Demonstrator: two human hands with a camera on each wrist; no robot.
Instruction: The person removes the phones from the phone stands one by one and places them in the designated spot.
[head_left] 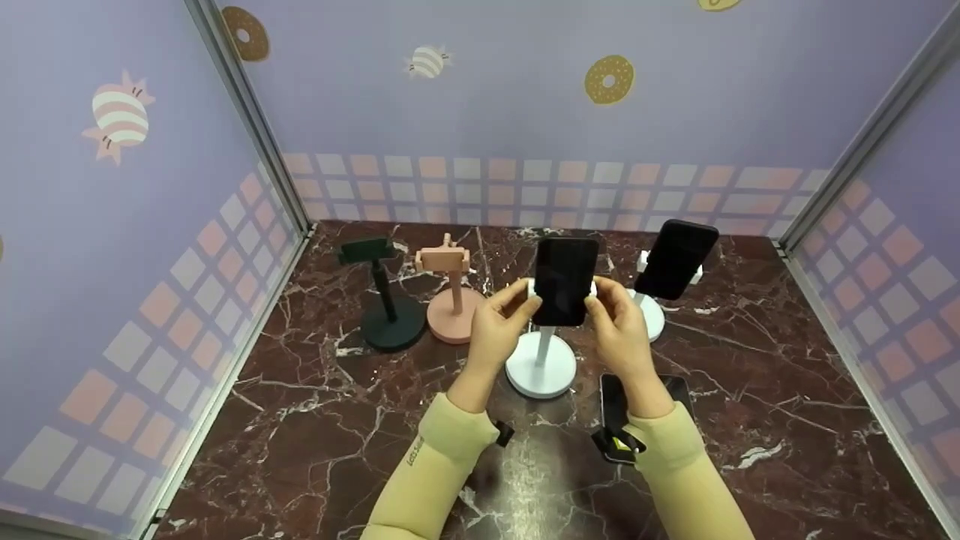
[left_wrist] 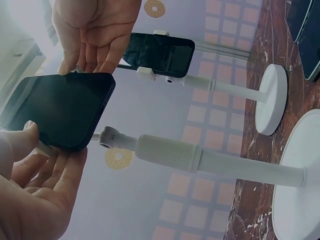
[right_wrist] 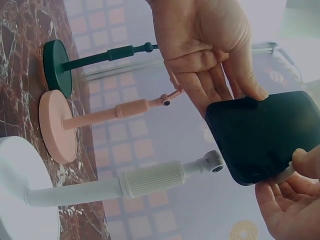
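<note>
A black phone (head_left: 566,281) sits upright in the white clamp (left_wrist: 46,149) of a white phone stand (head_left: 541,375). At the phone's left side my left hand (head_left: 496,330) grips one end of the clamp, its thumb at the phone's edge and its fingers curled behind. My right hand (head_left: 621,326) holds the opposite end the same way, thumb in front. The ribbed collar (left_wrist: 167,152) and joint below the phone show in both wrist views. Most of the clamp is hidden behind the phone and fingers.
To the right stands another white phone stand (head_left: 651,319) bearing a tilted black phone (head_left: 677,259). A pink phone stand (head_left: 454,319) and a dark green one (head_left: 391,326) are on the left. Another phone (head_left: 613,397) lies flat, partly under my right forearm. Patterned walls enclose the marbled table (head_left: 315,450).
</note>
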